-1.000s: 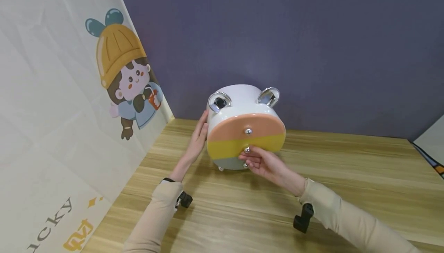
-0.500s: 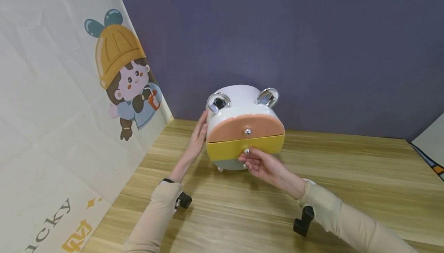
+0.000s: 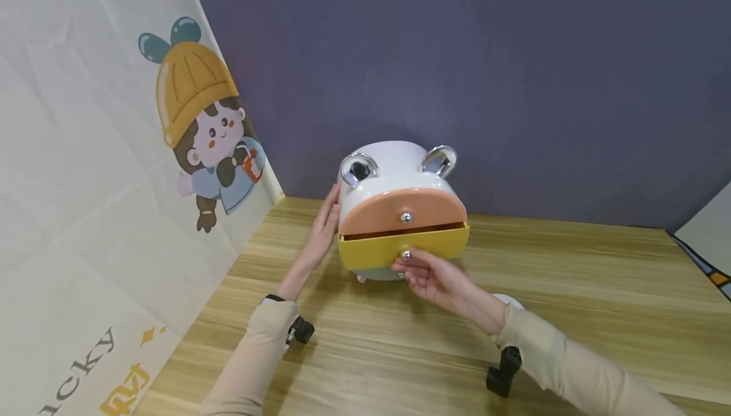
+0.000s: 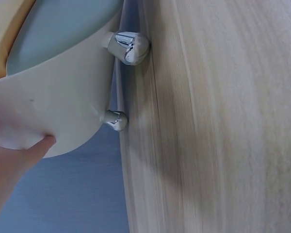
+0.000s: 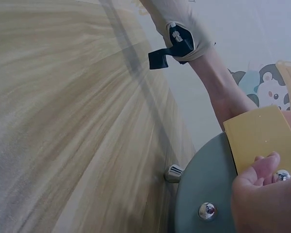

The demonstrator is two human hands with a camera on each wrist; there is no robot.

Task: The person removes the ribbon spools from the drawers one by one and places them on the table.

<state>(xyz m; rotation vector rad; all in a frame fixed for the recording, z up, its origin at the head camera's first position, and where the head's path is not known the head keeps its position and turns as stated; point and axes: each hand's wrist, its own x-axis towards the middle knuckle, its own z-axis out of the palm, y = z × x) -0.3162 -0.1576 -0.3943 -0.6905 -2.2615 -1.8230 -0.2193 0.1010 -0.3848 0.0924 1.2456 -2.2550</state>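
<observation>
A small white drawer box (image 3: 394, 163) with shiny silver ears stands on the wooden table. Its front has an orange drawer (image 3: 374, 214), a yellow drawer (image 3: 365, 253) and a grey-green drawer (image 5: 206, 172). The yellow one is pulled partway out, leaving a dark gap above it; its inside is too dark to make out. My right hand (image 3: 438, 281) pinches the silver knob (image 3: 406, 254) of that drawer. Against the box's left side rests my left hand (image 3: 322, 235), fingers extended; the left wrist view shows its thumb (image 4: 41, 145) on the white wall.
Silver feet (image 4: 128, 47) raise the box off the table (image 3: 365, 352). Behind it rises a dark blue-grey panel (image 3: 485, 86), and a white printed sheet (image 3: 85, 149) borders the left. A white rounded thing (image 3: 508, 300) shows partly behind the right cuff.
The yellow drawer has slid out toward me from flush, opening a widening gap under the orange one. My right hand came with its knob; my left hand stayed on the box's side.
</observation>
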